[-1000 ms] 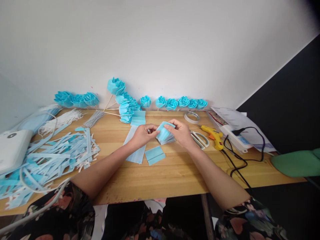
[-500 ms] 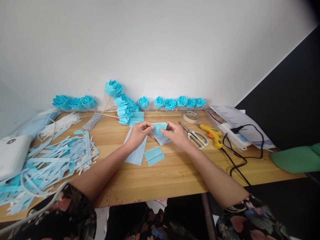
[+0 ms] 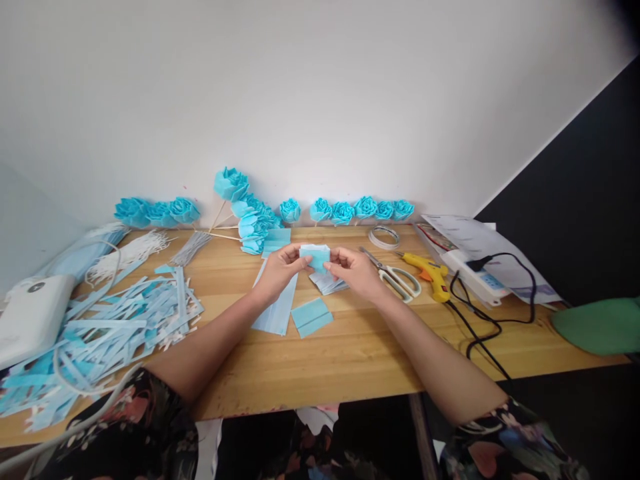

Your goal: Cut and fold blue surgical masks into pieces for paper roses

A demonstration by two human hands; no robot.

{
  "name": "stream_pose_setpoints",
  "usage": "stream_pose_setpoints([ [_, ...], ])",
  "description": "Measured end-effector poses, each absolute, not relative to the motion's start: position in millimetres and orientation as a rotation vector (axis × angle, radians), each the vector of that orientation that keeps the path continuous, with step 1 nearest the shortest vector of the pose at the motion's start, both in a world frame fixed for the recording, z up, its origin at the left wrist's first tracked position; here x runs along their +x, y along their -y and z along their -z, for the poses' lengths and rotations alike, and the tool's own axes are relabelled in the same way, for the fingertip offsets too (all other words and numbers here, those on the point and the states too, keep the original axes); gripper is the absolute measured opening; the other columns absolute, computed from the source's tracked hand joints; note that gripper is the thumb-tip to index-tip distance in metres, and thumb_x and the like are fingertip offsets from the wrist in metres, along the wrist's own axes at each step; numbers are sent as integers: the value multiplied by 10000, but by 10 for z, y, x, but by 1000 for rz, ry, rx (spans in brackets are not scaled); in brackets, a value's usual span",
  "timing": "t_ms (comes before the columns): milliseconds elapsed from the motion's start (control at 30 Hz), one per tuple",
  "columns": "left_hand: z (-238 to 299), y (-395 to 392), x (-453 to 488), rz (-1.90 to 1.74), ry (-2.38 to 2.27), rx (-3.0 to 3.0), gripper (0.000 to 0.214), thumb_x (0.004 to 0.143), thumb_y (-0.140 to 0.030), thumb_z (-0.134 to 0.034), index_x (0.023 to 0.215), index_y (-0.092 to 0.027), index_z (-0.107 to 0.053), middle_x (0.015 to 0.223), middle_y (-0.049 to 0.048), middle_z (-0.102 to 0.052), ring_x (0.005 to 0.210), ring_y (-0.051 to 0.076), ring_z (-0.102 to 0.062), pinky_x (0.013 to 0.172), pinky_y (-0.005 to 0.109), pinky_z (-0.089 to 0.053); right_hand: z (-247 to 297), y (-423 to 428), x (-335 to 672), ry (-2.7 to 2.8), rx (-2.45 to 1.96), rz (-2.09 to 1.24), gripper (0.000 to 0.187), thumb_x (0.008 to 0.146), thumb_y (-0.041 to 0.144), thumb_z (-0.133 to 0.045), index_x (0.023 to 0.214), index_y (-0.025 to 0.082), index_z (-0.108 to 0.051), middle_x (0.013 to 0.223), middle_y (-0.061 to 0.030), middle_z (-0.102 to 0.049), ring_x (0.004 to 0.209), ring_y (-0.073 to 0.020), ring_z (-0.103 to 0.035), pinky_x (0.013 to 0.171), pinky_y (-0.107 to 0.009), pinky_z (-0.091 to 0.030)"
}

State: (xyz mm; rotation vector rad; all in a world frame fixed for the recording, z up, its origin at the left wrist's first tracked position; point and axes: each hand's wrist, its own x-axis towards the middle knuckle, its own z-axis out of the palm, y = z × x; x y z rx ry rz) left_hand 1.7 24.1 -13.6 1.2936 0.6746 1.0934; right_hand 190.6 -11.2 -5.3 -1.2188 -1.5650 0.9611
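Note:
My left hand (image 3: 280,270) and my right hand (image 3: 356,270) pinch the two ends of a small light-blue mask piece (image 3: 316,256), held a little above the wooden table (image 3: 360,347). Under my right hand lies a small stack of cut pieces (image 3: 327,283). A folded blue piece (image 3: 311,317) and a long flat mask sheet (image 3: 277,310) lie just in front of my hands.
Blue fabric roses (image 3: 360,208) line the wall, some on sticks (image 3: 235,187). A heap of cut strips (image 3: 110,327) and a white device (image 3: 30,317) are at left. Scissors (image 3: 395,277), a tape roll (image 3: 384,236), a yellow glue gun (image 3: 431,273) with black cable, and papers sit at right.
Both hands lifted one blue piece off the stack and now hold it between the fingertips; the stack stays on the table. The view shifted slightly.

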Motion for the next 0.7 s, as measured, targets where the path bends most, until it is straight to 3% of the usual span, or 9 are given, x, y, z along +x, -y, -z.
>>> stream_pose_setpoints([
  [167,164,-246,6,-1072,-734,1317,305,722,-426,-773,741,-139,-672,732,21,-696,708,154,-663,792,315,-532,47,113,1913,1501,-1232,-1135,242,753,428,-705,774,199,-629,551,23,-598,487,-128,-534,488,-262,-450],
  [333,187,-247,19,-1065,-702,1269,345,698,-447,-787,797,-139,-669,793,27,-705,706,156,-669,709,311,-562,54,104,1897,1413,-1193,-1171,268,719,432,-742,823,201,-657,693,-19,-702,568,-155,-640,493,-266,-513],
  [500,201,-257,29,-1077,-674,1261,341,716,-441,-777,817,-143,-646,803,28,-708,739,168,-689,786,345,-567,90,91,1883,1422,-1167,-1141,248,727,398,-741,854,194,-680,818,-36,-731,731,-183,-712,590,-278,-570],
  [700,220,-270,9,-1122,-766,1438,300,770,-427,-729,733,-164,-589,705,-11,-657,719,174,-685,757,317,-533,106,100,1869,1510,-1215,-1024,219,761,404,-722,778,201,-641,779,-23,-720,758,-207,-714,680,-317,-560],
])
